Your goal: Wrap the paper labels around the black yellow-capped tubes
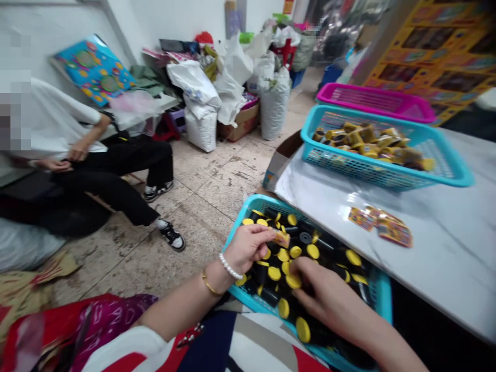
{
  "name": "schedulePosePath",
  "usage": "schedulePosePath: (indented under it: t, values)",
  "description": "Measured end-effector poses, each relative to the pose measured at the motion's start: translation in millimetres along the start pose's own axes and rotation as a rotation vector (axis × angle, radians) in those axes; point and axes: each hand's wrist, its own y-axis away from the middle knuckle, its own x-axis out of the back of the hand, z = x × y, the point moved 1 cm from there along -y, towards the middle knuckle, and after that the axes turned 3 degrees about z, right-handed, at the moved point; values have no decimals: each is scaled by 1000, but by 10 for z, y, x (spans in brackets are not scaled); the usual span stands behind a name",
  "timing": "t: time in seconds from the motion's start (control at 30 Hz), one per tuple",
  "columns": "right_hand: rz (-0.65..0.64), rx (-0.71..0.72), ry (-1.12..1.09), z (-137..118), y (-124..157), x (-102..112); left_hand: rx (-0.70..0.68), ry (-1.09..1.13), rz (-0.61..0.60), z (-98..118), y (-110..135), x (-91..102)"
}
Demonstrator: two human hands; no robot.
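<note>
Left hand closed in a pinch at the fingertips, holding a small printed yellow-and-red packet over the near teal plastic basket. The packet's long axis points right and slightly down, toward the right hand. Right hand is curled, with fingers pushed down among the bottles at the basket's middle. Can't tell if it grips anything; a yellow cap sits right at the fingertips and hides part of the grip.

The basket is at bottom centre, right under both hands, its long side running from upper left to lower right of the frame. It is heaped with black bottles with yellow caps, lying at mixed angles, not lined up. Right hand is in the pile; left hand is just above its upper-left part.

Pearl bracelet and gold bangle on the left wrist. White marble-look table at right, with a few printed packets lying on it. Upper right, a second teal basket holds bottles with gold labels, and a magenta basket sits behind it. At left, a seated co-worker's hands rest in their lap, apart from the person's own. White sacks are on the floor, upper centre.
</note>
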Motion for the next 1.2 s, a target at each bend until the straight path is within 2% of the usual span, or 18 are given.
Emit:
schedulePosePath:
  t: [0.1, 0.2, 0.3, 0.5, 0.73, 0.83, 0.93, 1.03, 1.13, 1.2]
  values:
    - [146, -90, -423, 197, -6, 101, 50, 36, 5, -44, -41, -32]
    - [313, -105, -802, 203, -18, 173, 62, 35, 5, -91, -35, -106]
    - [402, -113, -950, 129, -79, 192, 78, 51, -33, -108, -40, -162]
    - [595, -197, -940, 93, -161, 206, 151, 167, -144, -65, -57, -222]
    - [595, -175, -941, 49, -160, 192, 165, 212, -118, -61, -78, -270]
    - [673, -180, -875, 35, -157, 137, 177, 243, -137, -67, -74, -287]
    - [760, -147, -715, 26, -143, 66, 184, 278, -143, -70, -82, -299]
    - [785, -114, -584, 18, -128, 20, 175, 290, -122, -76, -92, -301]
    - [825, -107, -576, 14, -108, 20, 145, 222, -95, -83, -68, -288]
    - [858, -99, -626, 12, -93, 31, 63, 153, -44, -73, -34, -270]
